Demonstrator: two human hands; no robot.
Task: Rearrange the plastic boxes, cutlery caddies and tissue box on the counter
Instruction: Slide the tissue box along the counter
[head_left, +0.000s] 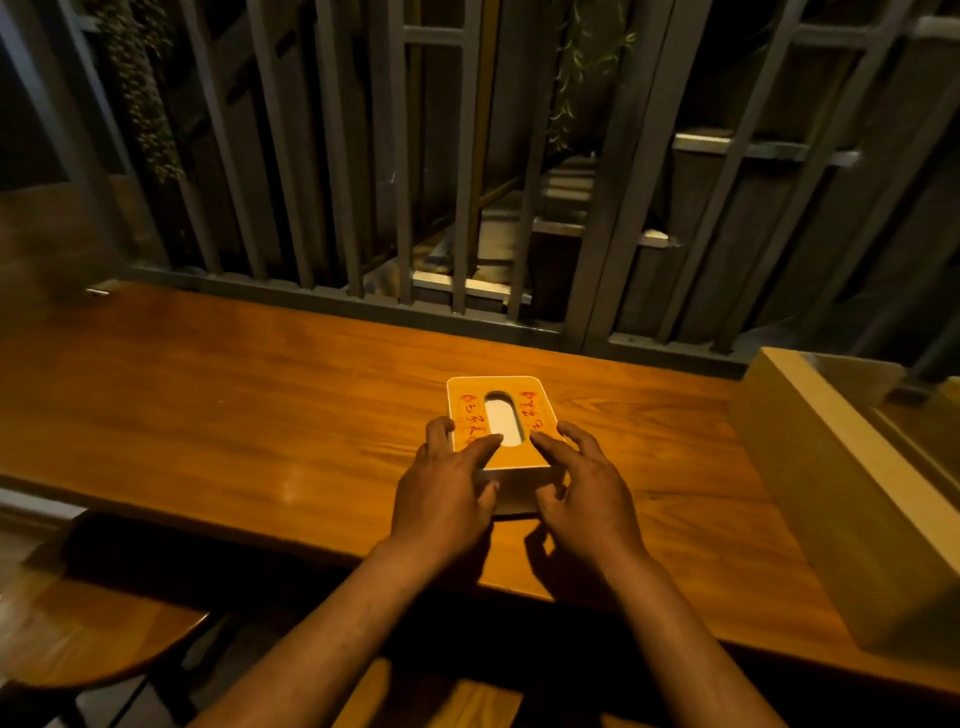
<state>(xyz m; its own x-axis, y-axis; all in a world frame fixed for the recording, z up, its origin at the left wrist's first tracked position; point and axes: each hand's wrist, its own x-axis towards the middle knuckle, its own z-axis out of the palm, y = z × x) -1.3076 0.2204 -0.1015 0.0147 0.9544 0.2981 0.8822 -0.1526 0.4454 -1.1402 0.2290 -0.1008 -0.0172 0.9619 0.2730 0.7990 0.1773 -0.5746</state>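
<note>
A tissue box with a wooden lid, red writing and an oval slot showing white tissue stands on the wooden counter, right of centre. My left hand rests on its near left corner, fingers spread, index finger on the lid by the slot. My right hand is at its near right corner, fingers touching the lid and the front wall. Both hands hold the box from the near side. No plastic boxes or cutlery caddies are visible.
A large pale wooden box stands on the counter at the right edge. Grey metal railing bars run along the counter's far edge. A round wooden stool sits below the counter at lower left.
</note>
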